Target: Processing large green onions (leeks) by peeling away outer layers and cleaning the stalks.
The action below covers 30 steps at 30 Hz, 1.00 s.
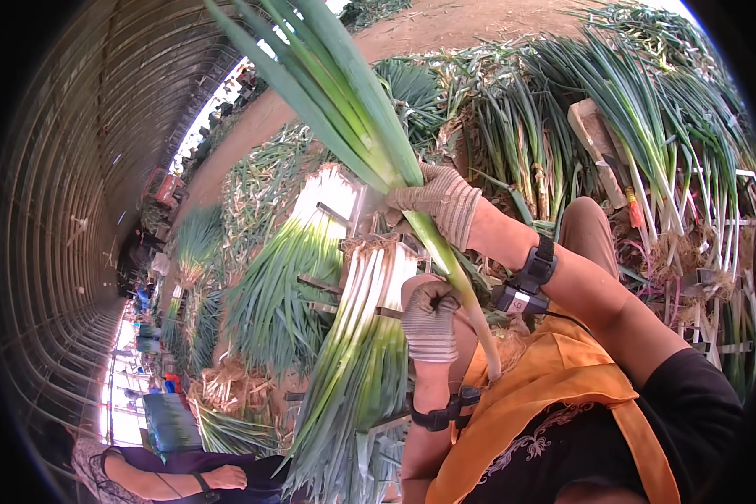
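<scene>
My right hand (438, 202), in a striped knit glove, is wrapped round the pale upper stem of a large green onion (445, 256). The onion slants across the view, its broad leaves fanned to the upper left and its white root end down by my orange apron (554, 361). Beside the lower stem is my left hand (431, 317), gloved alike, with its fingers curled closed; what they hold, if anything, is hidden. Just left of that hand lies a bundle of green onions (370, 311), white ends toward the top and leaves hanging down.
Farther left lies another onion bundle (298, 244) on a metal rack. Untrimmed onions (672, 143) with roots are heaped at right, beside a wooden piece (596, 143). Another person's arm (168, 485) shows at lower left. Leaf scraps (260, 168) litter the ground under the arched tunnel roof.
</scene>
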Each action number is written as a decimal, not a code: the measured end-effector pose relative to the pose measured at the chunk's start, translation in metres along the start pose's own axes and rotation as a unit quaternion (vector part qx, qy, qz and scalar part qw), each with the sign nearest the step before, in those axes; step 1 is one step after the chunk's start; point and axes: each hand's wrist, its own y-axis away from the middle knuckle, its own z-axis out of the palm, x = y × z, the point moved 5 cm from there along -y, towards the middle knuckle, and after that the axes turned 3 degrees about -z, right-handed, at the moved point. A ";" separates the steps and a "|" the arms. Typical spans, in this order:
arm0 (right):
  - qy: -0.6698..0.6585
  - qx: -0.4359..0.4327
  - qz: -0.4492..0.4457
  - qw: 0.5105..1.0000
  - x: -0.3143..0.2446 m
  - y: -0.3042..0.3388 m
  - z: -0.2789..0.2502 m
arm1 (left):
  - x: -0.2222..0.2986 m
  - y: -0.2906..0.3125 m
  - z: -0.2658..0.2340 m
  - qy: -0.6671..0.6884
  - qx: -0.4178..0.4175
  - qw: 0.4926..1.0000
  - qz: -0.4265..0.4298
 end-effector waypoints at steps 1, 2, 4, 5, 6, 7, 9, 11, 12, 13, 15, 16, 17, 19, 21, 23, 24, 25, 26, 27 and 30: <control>0.016 0.007 0.006 1.000 -0.001 0.001 0.000 | -0.002 -0.001 -0.004 0.051 0.000 0.999 0.015; 0.032 0.016 0.012 0.999 -0.002 0.001 -0.002 | 0.002 -0.002 -0.006 0.102 -0.002 0.994 0.029; 0.039 0.031 -0.010 0.999 -0.002 0.002 -0.003 | 0.006 -0.007 -0.003 0.080 -0.011 0.997 -0.009; 0.044 0.043 -0.029 0.998 -0.003 0.003 -0.001 | 0.015 -0.006 -0.001 0.016 0.015 1.000 -0.007; 0.045 0.043 -0.027 0.998 -0.003 0.004 0.002 | 0.019 -0.007 0.000 -0.048 0.041 0.998 -0.006; 0.067 0.049 -0.030 0.996 -0.004 0.005 0.004 | 0.019 -0.010 0.000 -0.047 0.042 0.998 -0.008; 0.091 0.056 -0.034 0.994 -0.007 0.008 0.005 | 0.012 -0.014 0.001 0.013 0.013 0.997 -0.078; 0.092 0.024 -0.015 0.995 -0.006 0.009 0.007 | 0.008 -0.010 -0.002 -0.007 0.006 0.998 -0.063; 0.094 0.024 -0.014 0.995 -0.007 0.010 0.007 | 0.005 -0.007 -0.004 -0.029 0.000 0.998 -0.048; 0.082 0.016 -0.001 0.996 -0.007 0.010 0.007 | -0.005 -0.009 -0.009 -0.027 0.001 0.998 -0.049; 0.073 0.009 0.014 0.997 -0.006 0.011 0.010 | -0.017 -0.011 -0.011 0.199 -0.082 0.976 -0.036; 0.066 0.021 0.017 0.997 -0.006 0.010 0.011 | -0.022 -0.009 -0.015 0.201 -0.082 0.976 -0.037; 0.060 0.035 0.020 0.997 -0.005 0.008 0.010 | -0.019 -0.008 -0.018 0.171 -0.056 0.983 -0.046; 0.066 0.029 0.006 0.997 -0.003 0.006 0.005 | -0.010 -0.007 -0.015 0.144 -0.030 0.988 -0.056; 0.071 0.020 -0.006 0.997 0.000 0.007 0.007 | 0.010 -0.011 -0.001 0.214 -0.041 0.974 -0.062; 0.081 0.028 -0.013 0.996 0.001 0.007 0.012 | 0.008 -0.020 0.006 0.243 -0.070 0.961 -0.110; 0.081 0.027 -0.012 0.996 0.001 0.007 0.014 | 0.006 -0.020 0.010 0.269 -0.102 0.945 -0.156; 0.104 0.019 -0.012 0.994 0.002 0.007 0.016 | 0.000 -0.022 0.009 0.270 -0.101 0.945 -0.156; 0.127 0.010 -0.012 0.992 0.003 0.007 0.018 | -0.014 -0.026 0.007 0.258 -0.096 0.948 -0.158; 0.128 0.010 -0.012 0.992 0.004 0.007 0.018 | -0.024 -0.030 0.006 0.247 -0.092 0.951 -0.160; 0.124 -0.001 -0.046 0.991 0.007 0.004 0.017 | -0.028 -0.035 0.005 0.230 -0.142 0.954 -0.133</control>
